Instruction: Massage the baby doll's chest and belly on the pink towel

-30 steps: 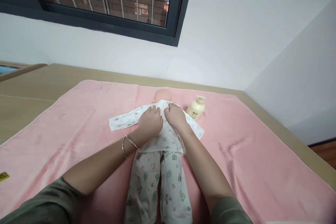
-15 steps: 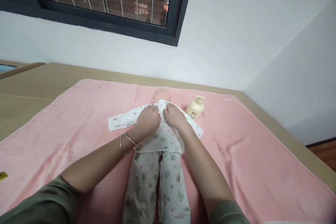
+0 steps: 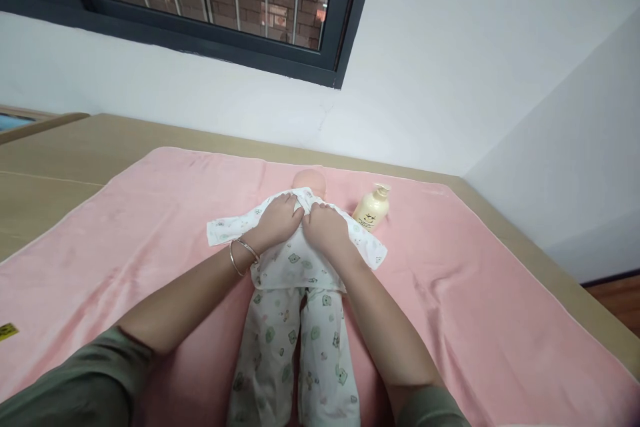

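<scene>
A doll (image 3: 309,180) lies on its back, its bare head at the far end and its face not visible. It wears a white printed baby shirt (image 3: 296,265) with both sleeves spread sideways, and matching pants (image 3: 320,353). On the left side of the shirt's chest, my left hand (image 3: 278,219) has its fingers bent on the cloth, thumb towards the middle. My right hand (image 3: 327,230) holds the cloth just beside it, near the collar. The fingertips are partly hidden. A cream pump bottle (image 3: 371,208) stands beyond the right sleeve.
A pink blanket (image 3: 480,293) with some wrinkles lies under the doll, on a tan surface (image 3: 55,167). Behind it rises a white wall (image 3: 425,67) with a dark-framed window (image 3: 320,60). A small yellow label (image 3: 8,331) lies at the left edge.
Both hands have shifted slightly on the shirt's chest: the right one moved left and a little nearer, its thumb now close to the left thumb. The shirt's collar lies differently.
</scene>
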The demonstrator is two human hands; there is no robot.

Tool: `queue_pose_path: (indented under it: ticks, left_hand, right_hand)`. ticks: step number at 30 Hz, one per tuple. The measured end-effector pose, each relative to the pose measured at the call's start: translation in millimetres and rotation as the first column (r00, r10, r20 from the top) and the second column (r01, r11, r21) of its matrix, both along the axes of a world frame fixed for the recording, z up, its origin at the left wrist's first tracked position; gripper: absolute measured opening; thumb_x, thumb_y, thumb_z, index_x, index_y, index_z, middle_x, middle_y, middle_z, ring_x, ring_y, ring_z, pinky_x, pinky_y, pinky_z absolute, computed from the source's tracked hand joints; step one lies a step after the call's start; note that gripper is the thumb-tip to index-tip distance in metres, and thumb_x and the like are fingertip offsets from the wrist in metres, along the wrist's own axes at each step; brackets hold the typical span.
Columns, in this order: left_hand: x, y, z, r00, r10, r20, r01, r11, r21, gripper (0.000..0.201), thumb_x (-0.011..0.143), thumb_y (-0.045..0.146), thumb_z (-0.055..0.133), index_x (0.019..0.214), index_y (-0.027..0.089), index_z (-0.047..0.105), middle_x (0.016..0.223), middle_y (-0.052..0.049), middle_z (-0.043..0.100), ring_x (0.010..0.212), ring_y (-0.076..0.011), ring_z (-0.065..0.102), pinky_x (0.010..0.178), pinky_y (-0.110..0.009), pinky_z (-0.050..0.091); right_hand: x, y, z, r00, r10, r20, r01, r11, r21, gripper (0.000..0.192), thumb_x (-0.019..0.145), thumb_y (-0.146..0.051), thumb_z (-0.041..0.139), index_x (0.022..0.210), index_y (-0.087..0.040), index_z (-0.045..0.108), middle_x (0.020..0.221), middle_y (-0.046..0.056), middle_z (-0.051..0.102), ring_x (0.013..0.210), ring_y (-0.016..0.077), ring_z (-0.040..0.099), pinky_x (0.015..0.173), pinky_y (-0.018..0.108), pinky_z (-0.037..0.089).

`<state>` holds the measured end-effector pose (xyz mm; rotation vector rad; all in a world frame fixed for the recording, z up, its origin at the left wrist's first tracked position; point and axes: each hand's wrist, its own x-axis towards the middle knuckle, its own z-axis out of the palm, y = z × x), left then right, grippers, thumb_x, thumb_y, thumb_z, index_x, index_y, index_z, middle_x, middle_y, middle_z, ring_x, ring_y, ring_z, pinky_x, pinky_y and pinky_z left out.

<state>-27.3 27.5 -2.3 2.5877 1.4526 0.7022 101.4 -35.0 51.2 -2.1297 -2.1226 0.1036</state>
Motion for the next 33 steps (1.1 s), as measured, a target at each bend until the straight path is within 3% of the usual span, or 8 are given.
queue_pose_path:
  ticks: [8,13,17,21,27,30,33]
  left_hand:
    - [6.3,-1.4,-13.1,0.997,0.065,0.050,-0.067,0.997,0.039,0.046,0.102,0.034,0.035,0.133,0.007,0.058,0.134,-0.021,0.065,0.127,-0.0316,0.059,0.112,-0.047,0.045]
    - [7.8,-12.3,-9.1,0.997,0.083,0.005,-0.083,0.994,0.067,0.046,0.101,0.029,0.038,0.135,0.005,0.056,0.131,-0.023,0.065,0.127,-0.0332,0.058,0.111,-0.049,0.045]
    - [10.3,-26.6,-2.9,0.999,0.030,-0.024,-0.028,0.996,0.082,0.041,0.098,0.025,0.041,0.129,0.004,0.059,0.124,-0.023,0.066,0.121,-0.0331,0.060,0.108,-0.048,0.047]
    - [9.6,-26.5,2.6,1.000,0.006,-0.028,-0.004,0.998,0.062,0.037,0.097,0.024,0.041,0.123,0.007,0.061,0.118,-0.021,0.068,0.117,-0.0331,0.061,0.105,-0.048,0.048]
    - [-1.3,5.5,2.0,0.997,0.032,0.077,-0.022,0.993,-0.119,0.036,0.100,0.034,0.038,0.114,0.012,0.063,0.116,-0.017,0.071,0.113,-0.0298,0.065,0.102,-0.043,0.051]
    - [0.0,5.6,-2.6,0.995,0.071,0.075,-0.066,0.995,-0.069,0.039,0.100,0.035,0.038,0.125,0.011,0.059,0.125,-0.017,0.069,0.119,-0.0297,0.063,0.105,-0.043,0.049]
    - [5.8,-11.9,-1.8,0.997,0.082,0.006,-0.082,0.996,0.025,0.044,0.101,0.035,0.038,0.133,0.010,0.056,0.130,-0.019,0.066,0.124,-0.0323,0.060,0.108,-0.047,0.046]
  right_hand:
    - [23.4,25.1,-9.2,0.991,-0.035,-0.128,0.033,0.999,-0.015,0.044,0.103,-0.032,0.033,0.125,-0.008,0.063,0.133,0.021,0.067,0.126,0.0309,0.059,0.106,0.037,0.038]
    - [34.1,29.7,-14.0,0.983,-0.003,-0.183,0.000,1.000,-0.018,0.043,0.102,-0.035,0.036,0.125,-0.010,0.063,0.132,0.020,0.068,0.122,0.0308,0.061,0.102,0.036,0.040]
    - [47.1,33.1,-14.4,0.968,0.051,-0.248,-0.062,0.997,-0.037,0.045,0.103,-0.042,0.038,0.129,-0.013,0.060,0.130,0.017,0.070,0.116,0.0298,0.064,0.095,0.035,0.045]
    - [37.5,28.3,-11.1,0.988,0.052,-0.144,-0.054,0.998,-0.011,0.044,0.105,-0.034,0.035,0.132,-0.009,0.058,0.133,0.019,0.068,0.122,0.0301,0.062,0.100,0.036,0.043]
    - [-3.8,-3.6,2.2,0.996,0.038,0.076,-0.040,0.999,0.021,0.041,0.104,-0.027,0.038,0.128,-0.004,0.060,0.130,0.023,0.067,0.122,0.0329,0.061,0.103,0.040,0.043]
    - [-0.8,-6.4,8.2,0.999,0.042,0.022,-0.042,0.999,-0.023,0.040,0.103,-0.030,0.038,0.126,-0.008,0.062,0.125,0.021,0.070,0.115,0.0329,0.065,0.095,0.039,0.047]
    - [20.0,7.5,7.0,0.994,-0.031,-0.107,0.025,0.998,-0.059,0.046,0.105,-0.032,0.027,0.121,-0.013,0.066,0.120,0.018,0.073,0.112,0.0317,0.067,0.092,0.039,0.048]
